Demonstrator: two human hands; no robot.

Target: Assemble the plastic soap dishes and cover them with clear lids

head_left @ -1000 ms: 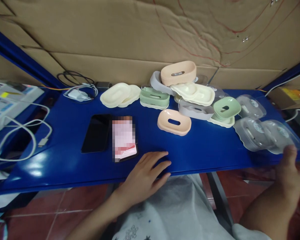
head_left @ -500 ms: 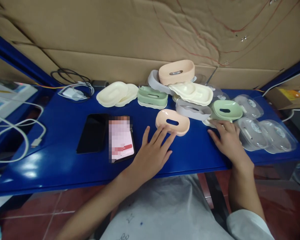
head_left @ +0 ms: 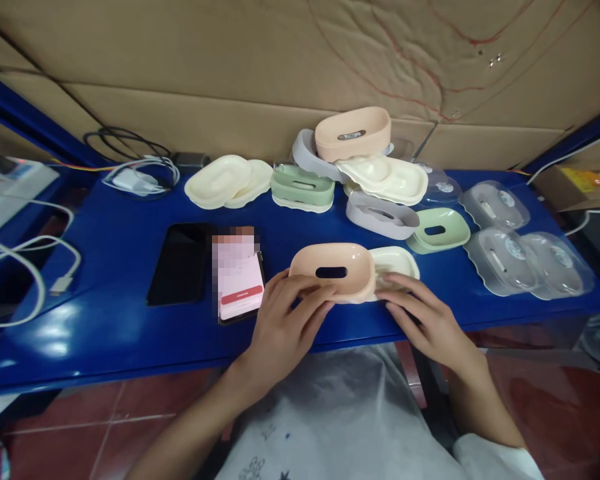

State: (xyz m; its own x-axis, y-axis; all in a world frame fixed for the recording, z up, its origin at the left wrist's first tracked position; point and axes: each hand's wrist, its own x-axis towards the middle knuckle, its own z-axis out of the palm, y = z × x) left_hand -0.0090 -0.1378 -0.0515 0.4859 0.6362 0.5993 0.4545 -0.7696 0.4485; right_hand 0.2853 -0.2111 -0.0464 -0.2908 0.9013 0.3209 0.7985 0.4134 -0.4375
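On the left of the blue table, a white cable ends in a plug, with a white charger at the far side. Next comes a dark phone; beyond it 2 cream trays overlap. A lit phone lies just beside the left hand, which grasps the near side of a peach soap dish at the table's near middle. Far behind, a green soap dish sits on a cream base, beside a pile topped by another peach dish. A grey soap dish lies in front of this pile. Touching the near peach dish on its right is a cream tray, gripped by the fingers of the right hand. Farther right stand a second green dish and 3 clear-covered grey packages.
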